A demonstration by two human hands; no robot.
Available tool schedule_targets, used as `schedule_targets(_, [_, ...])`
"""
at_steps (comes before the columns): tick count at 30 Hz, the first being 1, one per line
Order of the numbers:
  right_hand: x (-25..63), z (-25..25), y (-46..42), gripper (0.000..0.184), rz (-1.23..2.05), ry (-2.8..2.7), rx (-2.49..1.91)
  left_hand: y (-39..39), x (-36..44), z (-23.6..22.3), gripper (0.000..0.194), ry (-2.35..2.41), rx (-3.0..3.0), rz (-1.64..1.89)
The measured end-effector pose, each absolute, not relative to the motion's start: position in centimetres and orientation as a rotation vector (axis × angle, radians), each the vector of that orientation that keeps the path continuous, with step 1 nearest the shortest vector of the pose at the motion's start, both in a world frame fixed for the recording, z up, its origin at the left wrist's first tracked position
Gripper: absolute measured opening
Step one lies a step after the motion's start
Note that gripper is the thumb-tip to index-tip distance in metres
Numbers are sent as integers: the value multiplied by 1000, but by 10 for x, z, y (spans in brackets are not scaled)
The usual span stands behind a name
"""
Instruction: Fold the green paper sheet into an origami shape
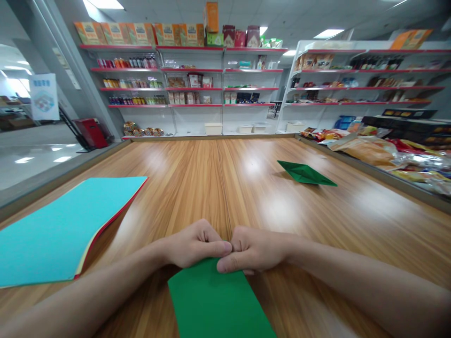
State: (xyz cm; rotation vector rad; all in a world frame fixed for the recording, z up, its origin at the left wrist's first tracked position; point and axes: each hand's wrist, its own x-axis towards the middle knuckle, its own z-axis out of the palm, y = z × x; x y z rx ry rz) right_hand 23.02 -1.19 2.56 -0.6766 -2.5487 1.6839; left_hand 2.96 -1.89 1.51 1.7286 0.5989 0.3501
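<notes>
Pinching a flat piece of plain green paper (214,303) by its far edge, a person's left hand (195,244) and right hand (259,246) meet above a glossy wood-grain tabletop (190,178).

Both hands clamp the paper, thumbs on top and fingers curled; it extends back toward the person between the forearms. Beside the left forearm lies a turquoise-topped stack of coloured sheets (70,225); farther off, right, sits a pointed, folded green paper shape (306,173).

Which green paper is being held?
The near green sheet, gripped by left hand and right hand; the pointed green shape lies apart, farther right.
</notes>
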Motion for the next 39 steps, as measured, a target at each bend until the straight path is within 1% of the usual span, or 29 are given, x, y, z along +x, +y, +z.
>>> schedule_targets(4, [231,25,-13,61,1826,-2394,-732,-14,21,9,54,700,1563,545])
schedule_targets(9, [232,24,-14,62,1816,-2388,-762,-10,18,3,55,672,1511,551])
schedule_targets(15, [232,22,-13,63,1832,-2363,-689,-9,16,1,56,705,1490,665])
schedule_targets(22, [233,21,-15,61,1785,-2375,-671,-9,18,8,56,636,1543,461])
schedule_targets(27, [231,21,-14,59,1816,-2311,-655,-2,12,2,57,642,1536,457])
schedule_targets(34, [230,18,-13,60,1830,-2215,-680,5,3,-3,56,702,1333,688])
schedule_targets(39, [234,19,-12,63,1826,-2253,-707,14,-10,-2,51,743,1198,767])
